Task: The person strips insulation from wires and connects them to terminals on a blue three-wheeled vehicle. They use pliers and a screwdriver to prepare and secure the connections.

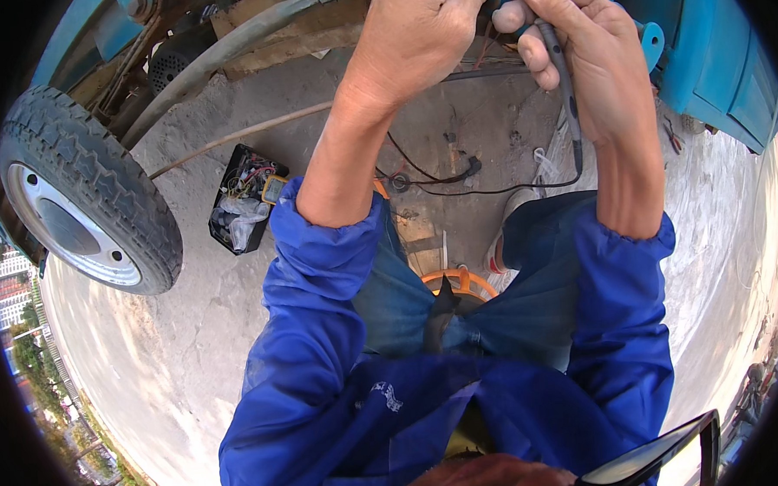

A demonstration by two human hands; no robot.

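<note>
1 o'clock: right hand (603,69) half-curled, holding a corded pen-shaped tool (564,79). 12 o'clock: left hand (419,42) closed; I can't tell from here on what. I judge close tool work underway; next calls for steady aim.

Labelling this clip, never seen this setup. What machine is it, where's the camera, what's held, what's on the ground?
No robot here: these are a person's bare hands, with blue sleeves pushed up. The one picture comes from a fisheye camera on the person's head, looking down, so straight edges bend. The right hand holds a slim dark tool with a dark cable at its lower end. The left hand is partly cut off; what its fingers grip is unclear. On the ground sits a black box of wires and a yellow device, near a wheel.
</note>
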